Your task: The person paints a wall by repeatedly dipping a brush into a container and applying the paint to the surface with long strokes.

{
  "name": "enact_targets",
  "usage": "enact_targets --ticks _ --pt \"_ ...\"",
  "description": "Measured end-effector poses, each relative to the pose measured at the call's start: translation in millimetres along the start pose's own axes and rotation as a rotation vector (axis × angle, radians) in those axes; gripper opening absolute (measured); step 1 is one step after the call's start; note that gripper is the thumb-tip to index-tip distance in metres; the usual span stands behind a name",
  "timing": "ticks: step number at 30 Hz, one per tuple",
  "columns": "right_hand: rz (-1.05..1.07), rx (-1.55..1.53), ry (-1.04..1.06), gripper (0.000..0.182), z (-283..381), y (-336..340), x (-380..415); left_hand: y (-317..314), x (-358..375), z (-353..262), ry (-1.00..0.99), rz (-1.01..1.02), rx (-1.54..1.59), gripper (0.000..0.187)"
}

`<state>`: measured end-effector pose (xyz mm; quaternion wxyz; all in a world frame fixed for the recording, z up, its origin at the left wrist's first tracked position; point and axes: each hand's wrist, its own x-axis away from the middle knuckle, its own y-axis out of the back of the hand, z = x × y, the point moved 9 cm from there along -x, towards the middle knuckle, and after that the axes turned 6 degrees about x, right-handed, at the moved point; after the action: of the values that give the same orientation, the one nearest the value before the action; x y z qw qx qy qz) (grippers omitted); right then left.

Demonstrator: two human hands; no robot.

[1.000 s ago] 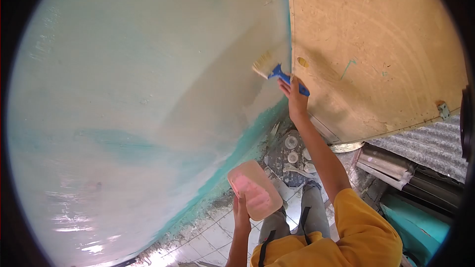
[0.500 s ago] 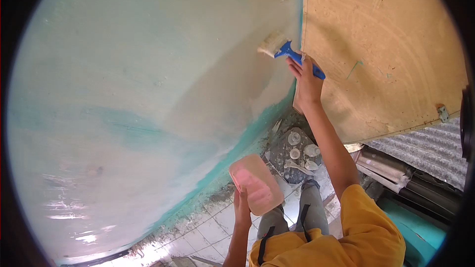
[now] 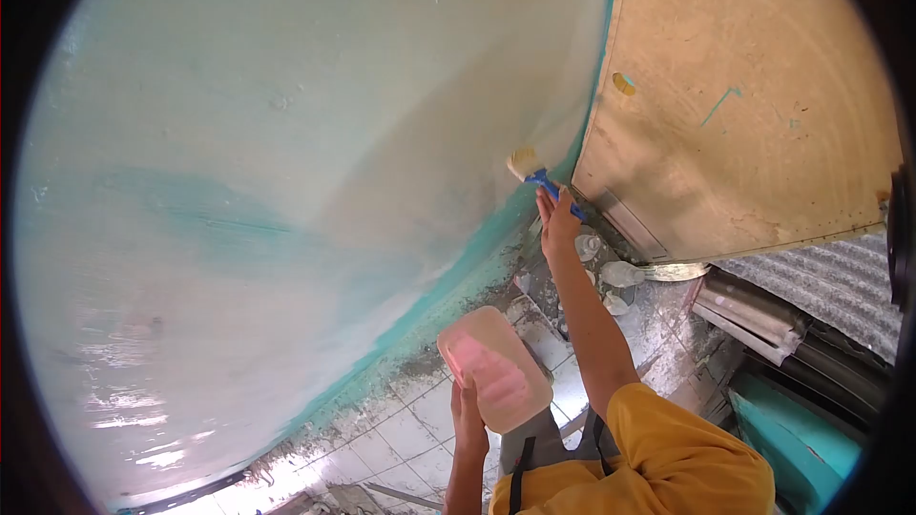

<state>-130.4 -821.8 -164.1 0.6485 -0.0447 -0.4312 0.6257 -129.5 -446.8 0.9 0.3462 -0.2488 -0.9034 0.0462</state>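
My right hand (image 3: 558, 219) is closed round the blue handle of a wide paintbrush (image 3: 544, 181). The pale bristles touch or hover just over the whitish, partly teal wall (image 3: 382, 133), near its right edge. Lower down, my left hand (image 3: 468, 420) grips the near left side of a pink-stained plastic container (image 3: 496, 372), thumb over the rim. Some pink stuff lies inside it. Teal shows along the wall's bottom edge.
A tan wooden panel (image 3: 744, 114) adjoins the wall at the right. Bottles (image 3: 622, 274) stand on the floor behind my right forearm. Corrugated sheet (image 3: 840, 277), dark pipes and a teal object (image 3: 792, 439) are at the lower right. White tiles (image 3: 410, 439) cover the floor.
My right hand and the brush have moved down the wall, toward its lower edge. The view has shifted slightly. The container is still in my left hand.
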Motion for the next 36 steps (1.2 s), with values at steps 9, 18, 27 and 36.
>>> enact_targets --ticks 9,18,27,36 --pt "0.076 0.401 0.222 0.038 45 -38 24 31 4 -3 0.016 0.012 0.031 0.065" --pt "0.201 0.198 0.346 0.038 83 -68 72 58 -12 7 -0.005 0.002 -0.012 0.063" --pt "0.046 0.35 0.239 0.035 -37 27 7 80 -22 16 0.021 0.018 -0.009 0.063" --pt "0.205 0.176 0.371 0.037 107 -96 99 68 -21 10 -0.009 0.045 -0.018 0.065"
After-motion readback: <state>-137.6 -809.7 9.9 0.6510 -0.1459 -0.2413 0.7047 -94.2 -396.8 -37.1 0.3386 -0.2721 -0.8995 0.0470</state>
